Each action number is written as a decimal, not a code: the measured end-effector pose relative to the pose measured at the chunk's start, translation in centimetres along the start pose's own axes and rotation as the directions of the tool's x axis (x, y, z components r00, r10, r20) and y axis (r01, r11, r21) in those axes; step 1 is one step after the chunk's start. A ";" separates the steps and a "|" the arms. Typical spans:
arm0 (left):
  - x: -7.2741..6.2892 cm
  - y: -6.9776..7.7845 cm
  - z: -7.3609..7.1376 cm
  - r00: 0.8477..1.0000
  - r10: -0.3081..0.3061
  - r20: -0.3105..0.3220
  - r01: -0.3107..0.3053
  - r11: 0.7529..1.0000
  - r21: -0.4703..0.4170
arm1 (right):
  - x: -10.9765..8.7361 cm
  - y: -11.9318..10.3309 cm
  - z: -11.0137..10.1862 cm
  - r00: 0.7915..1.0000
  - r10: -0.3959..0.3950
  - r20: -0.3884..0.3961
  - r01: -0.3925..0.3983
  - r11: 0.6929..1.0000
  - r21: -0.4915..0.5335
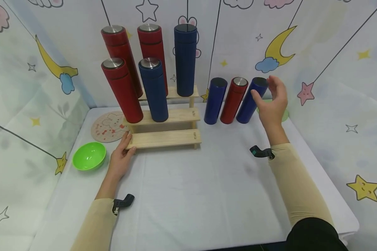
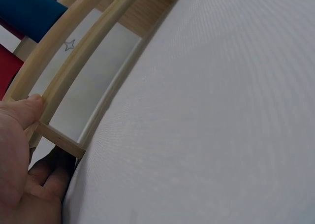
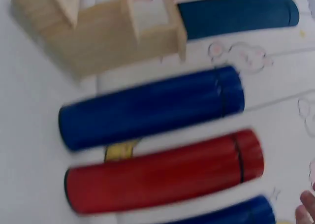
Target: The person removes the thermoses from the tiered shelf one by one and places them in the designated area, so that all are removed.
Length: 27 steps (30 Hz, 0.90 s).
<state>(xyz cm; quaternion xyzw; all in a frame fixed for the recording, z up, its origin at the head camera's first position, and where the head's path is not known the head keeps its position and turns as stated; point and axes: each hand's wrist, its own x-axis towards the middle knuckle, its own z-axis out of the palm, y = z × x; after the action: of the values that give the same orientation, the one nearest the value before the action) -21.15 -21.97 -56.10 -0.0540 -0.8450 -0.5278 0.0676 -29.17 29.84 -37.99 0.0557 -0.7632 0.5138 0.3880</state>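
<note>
With tan sleeves [image 1: 296, 184] nearest, pinching left end of wooden rack [image 1: 164, 138] in left hand [image 1: 120, 157]; right hand [image 1: 274, 104] loosely spread around top of far-right blue flask [image 1: 249, 106], contact unclear. Probably rigid, slippery, weighty: best grasped mid-body.

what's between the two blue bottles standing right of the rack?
One red bottle, standing between the blue bottles; head and right wrist views show it.

I'm viewing a pale wooden three-step rack [image 1: 163, 138], which is standing on the bench [image 1: 188, 195], its steps climbing toward the back. The two upper steps are carrying five upright flasks [image 1: 154, 94], three red and two blue. To the rack's right I'm seeing a deep-blue cylindrical flask [image 1: 247, 108], dark-topped, standing upright, just beside a red flask [image 1: 233, 101].
</note>
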 end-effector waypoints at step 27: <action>-0.2 0.0 0.0 1.000 0.010 -0.001 -0.010 1.000 0.022 | -3.9 -5.7 11.2 0.870 -0.115 0.480 0.021 0.980 0.197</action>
<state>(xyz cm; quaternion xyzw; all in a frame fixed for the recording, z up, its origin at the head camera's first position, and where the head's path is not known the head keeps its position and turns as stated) -20.97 -22.00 -56.15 -0.0572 -0.8505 -0.5180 0.0712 -29.74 16.68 -38.20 0.2465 -0.7826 0.5378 0.1936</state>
